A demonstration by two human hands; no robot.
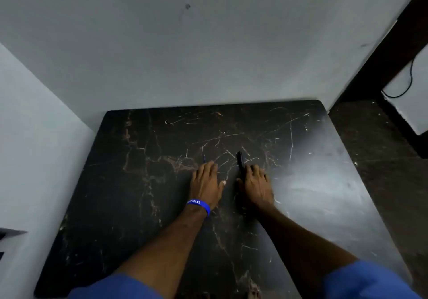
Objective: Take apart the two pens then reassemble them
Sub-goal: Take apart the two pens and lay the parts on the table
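Observation:
Two pens lie on a dark marble-patterned table [139, 183]. My left hand [205, 181], with a blue wristband, rests palm down over a blue pen [204, 159]; only the pen's thin tip shows beyond the fingers. My right hand [256, 184] lies palm down beside and partly over a black pen [240, 159], whose far end sticks out past the fingertips. Whether either hand grips its pen is hidden under the fingers. The picture is slightly blurred.
The table stands in a corner, with a grey wall behind it and a pale wall to the left. A dark floor and a dark door frame [393, 51] with a hanging black cable [408, 83] are at the right.

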